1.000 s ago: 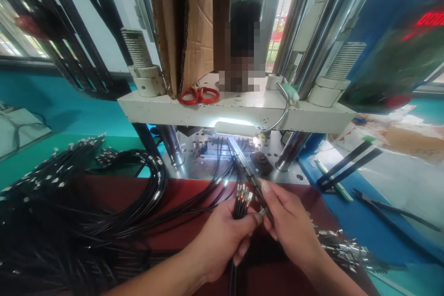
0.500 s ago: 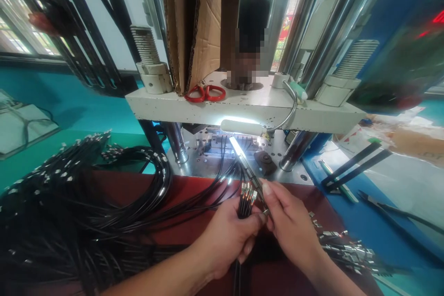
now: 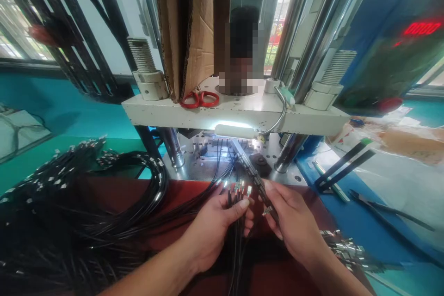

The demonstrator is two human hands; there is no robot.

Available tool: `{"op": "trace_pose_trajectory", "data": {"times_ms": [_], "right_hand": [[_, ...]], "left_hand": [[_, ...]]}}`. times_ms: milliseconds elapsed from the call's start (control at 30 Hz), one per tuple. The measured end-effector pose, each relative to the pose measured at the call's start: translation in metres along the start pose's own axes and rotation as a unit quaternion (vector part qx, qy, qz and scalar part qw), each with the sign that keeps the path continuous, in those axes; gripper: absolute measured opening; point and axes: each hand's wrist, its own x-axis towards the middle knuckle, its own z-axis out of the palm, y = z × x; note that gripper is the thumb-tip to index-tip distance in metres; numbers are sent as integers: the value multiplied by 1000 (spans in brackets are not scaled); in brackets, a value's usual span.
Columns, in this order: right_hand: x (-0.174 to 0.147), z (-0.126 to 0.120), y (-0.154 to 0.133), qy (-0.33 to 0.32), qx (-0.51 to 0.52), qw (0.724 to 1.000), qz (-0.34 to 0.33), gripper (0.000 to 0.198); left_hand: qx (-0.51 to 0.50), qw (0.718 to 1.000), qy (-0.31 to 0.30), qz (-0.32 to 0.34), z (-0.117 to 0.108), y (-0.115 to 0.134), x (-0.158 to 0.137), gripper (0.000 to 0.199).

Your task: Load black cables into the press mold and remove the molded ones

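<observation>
My left hand (image 3: pixel 222 215) is closed around a small bunch of black cables (image 3: pixel 237 236), whose bare metal terminals stick up past my thumb, fanned out. In my right hand (image 3: pixel 294 210) is a long dark slotted metal bar (image 3: pixel 255 175) with a pale flat far end. The bar slants up and left toward the lit bed of the press (image 3: pixel 213 148). Its lower end is partly hidden by my fingers. Just left of the bar are the cable terminals, and the two hands are close together. More black cables (image 3: pixel 194 199) run from the left toward the press bed.
A large heap of black cables (image 3: pixel 52 203) lies at left. Across the back is the press's white plate (image 3: pixel 236 115), carrying red-handled scissors (image 3: pixel 199 99) and a lamp (image 3: pixel 236 130). To the right are pliers (image 3: pixel 385 208) and a pile of cable ends (image 3: pixel 350 252).
My left hand has shifted left, and the terminals in it have spread from a tight bunch. My right hand with the bar has moved slightly apart from it. The view has shifted a little.
</observation>
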Motion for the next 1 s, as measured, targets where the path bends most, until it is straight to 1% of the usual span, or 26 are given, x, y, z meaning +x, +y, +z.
{"op": "trace_pose_trajectory", "data": {"times_ms": [67, 133, 300, 500, 700, 900, 1000], "right_hand": [[0, 1, 0, -5, 7, 1000, 4, 40], [-1, 3, 0, -15, 7, 1000, -1, 39], [-3, 4, -3, -21, -17, 1000, -14, 40], [-5, 5, -3, -40, -40, 998, -15, 40], [-6, 6, 0, -53, -41, 998, -19, 37], [-7, 5, 2, -45, -64, 997, -21, 36], [-8, 6, 0, -50, -78, 995, -40, 36]], "left_hand": [[-13, 1000, 19, -14, -1, 0, 1, 22], [-8, 1000, 17, -16, -2, 0, 1, 23], [38, 999, 28, -6, 2, -1, 0, 25], [90, 994, 60, -7, 6, -3, 0, 25], [105, 992, 65, -6, 6, -6, 1, 24], [111, 992, 57, -11, 6, -7, 0, 25], [108, 993, 52, -8, 7, -6, -1, 25]]}}
